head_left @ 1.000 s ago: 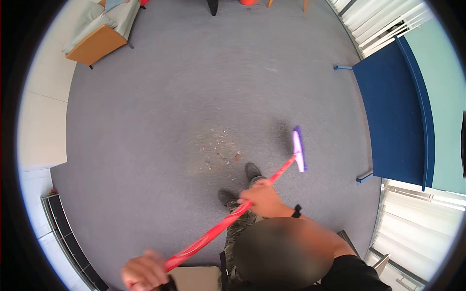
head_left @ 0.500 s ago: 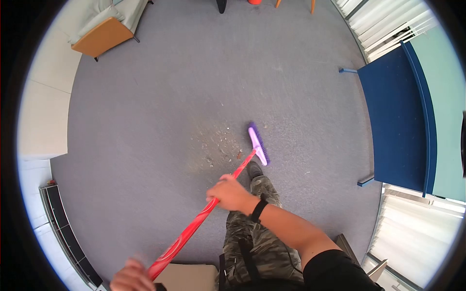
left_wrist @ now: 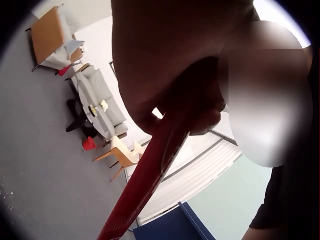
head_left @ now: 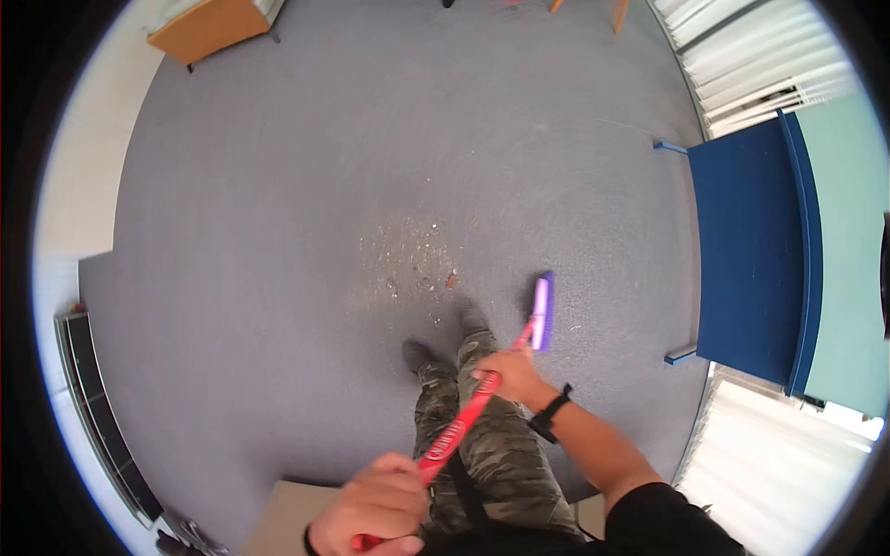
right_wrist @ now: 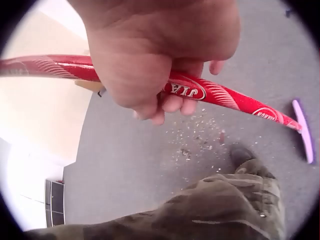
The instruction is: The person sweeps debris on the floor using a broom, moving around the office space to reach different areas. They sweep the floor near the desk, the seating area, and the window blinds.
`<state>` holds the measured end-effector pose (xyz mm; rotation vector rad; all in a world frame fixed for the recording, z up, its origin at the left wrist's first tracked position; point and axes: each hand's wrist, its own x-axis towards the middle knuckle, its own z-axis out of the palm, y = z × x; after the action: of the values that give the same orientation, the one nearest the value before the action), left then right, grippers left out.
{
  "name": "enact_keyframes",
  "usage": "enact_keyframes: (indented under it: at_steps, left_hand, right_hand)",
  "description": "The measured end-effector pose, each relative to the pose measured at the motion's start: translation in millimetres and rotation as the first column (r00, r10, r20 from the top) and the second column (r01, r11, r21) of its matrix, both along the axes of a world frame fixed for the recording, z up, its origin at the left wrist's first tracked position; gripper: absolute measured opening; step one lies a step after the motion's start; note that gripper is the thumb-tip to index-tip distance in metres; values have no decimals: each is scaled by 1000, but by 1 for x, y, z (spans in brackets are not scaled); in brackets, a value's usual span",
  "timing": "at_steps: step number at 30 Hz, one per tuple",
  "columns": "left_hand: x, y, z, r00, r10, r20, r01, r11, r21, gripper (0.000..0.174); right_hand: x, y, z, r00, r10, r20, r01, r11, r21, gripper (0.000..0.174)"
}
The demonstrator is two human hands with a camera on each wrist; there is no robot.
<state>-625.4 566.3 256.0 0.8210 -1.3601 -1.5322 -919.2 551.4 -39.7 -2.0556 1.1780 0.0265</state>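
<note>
A broom with a red handle [head_left: 454, 435] and a purple head [head_left: 543, 311] slants from low in the head view up to the right. My left hand [head_left: 375, 508] grips the top end of the handle, with the red tip showing under its fingers. Lower down the handle, my right hand [head_left: 513, 373] curls round it, as the right wrist view also shows. The broom head stands right of my shoes, its bristles facing right. Crumbs and bits of debris [head_left: 413, 259] lie scattered on the floor in front of my feet, left of the broom head.
A blue panel on feet [head_left: 746, 250] stands at the right, beside white blinds [head_left: 769, 65]. An orange-backed sofa [head_left: 209, 35] is at the far left. A dark low cabinet [head_left: 107, 417] runs along the left wall. Behind my left hand is a beige surface [head_left: 292, 514].
The broom head swung left toward the debris, then back right, away from it. My left hand came inward to the right, and my right hand also moved right since half a second ago.
</note>
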Motion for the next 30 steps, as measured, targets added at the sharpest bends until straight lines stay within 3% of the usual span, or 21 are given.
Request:
enact_keyframes:
  at_steps: [2, 4, 7, 9, 11, 12, 13, 15, 17, 19, 20, 22, 24, 27, 30]
  left_hand:
    - [18, 3, 33, 979, 180, 96, -186, 981, 61, 46]
    - [35, 15, 53, 960, 263, 92, -262, 965, -27, 49]
    - [55, 26, 85, 964, 238, 119, -223, 967, -123, 52]
    - [71, 40, 101, 949, 316, -5, -308, 920, -241, 55]
    - [81, 43, 110, 983, 145, -109, -177, 896, -408, 56]
    - [71, 51, 115, 950, 264, -165, -308, 876, -370, 56]
    - [74, 49, 109, 948, 275, -162, -317, 874, -368, 56]
    - [82, 37, 81, 972, -72, -225, -12, 937, -349, 55]
    - [49, 39, 66, 958, 244, -150, -259, 962, -88, 53]
    - [43, 27, 45, 992, 74, -105, -72, 997, 22, 42]
    - [38, 22, 44, 990, 89, -109, -87, 996, 26, 42]
    - [27, 15, 47, 978, 202, -54, -205, 976, -73, 51]
    - [41, 19, 58, 975, 217, -39, -220, 969, -110, 50]
    - [63, 22, 84, 992, 125, -6, -123, 967, -222, 50]
    - [84, 35, 118, 986, 165, 28, -150, 948, -282, 52]
  right_hand:
    - [55, -16, 2, 981, 70, 183, -59, 996, -65, 6]
    - [110, -27, 19, 955, 76, 287, -59, 996, -70, 5]
    - [158, -34, 50, 932, 88, 352, -62, 995, -82, 8]
    - [168, -33, 82, 922, 110, 371, -86, 993, -80, 10]
    - [166, -29, 111, 911, 123, 395, -82, 990, -119, 13]
    - [158, -27, 114, 908, 133, 397, -95, 989, -114, 13]
    - [145, -24, 117, 927, 101, 360, -70, 993, -99, 13]
    - [113, -19, 112, 955, 46, 293, -21, 996, -88, 12]
    - [83, -14, 79, 964, 39, 263, -13, 995, -97, 13]
    - [61, -10, 43, 991, -43, 129, 46, 999, -24, 12]
    - [65, -12, 31, 992, -29, 125, 31, 999, -20, 12]
    - [91, -16, 14, 951, -60, 305, 71, 997, -26, 12]
    - [134, -23, 15, 921, -10, 388, 59, 992, -114, 11]
    - [181, -32, 51, 921, 20, 389, 19, 995, -96, 11]
    - [202, -35, 86, 882, 88, 463, -34, 992, -125, 10]
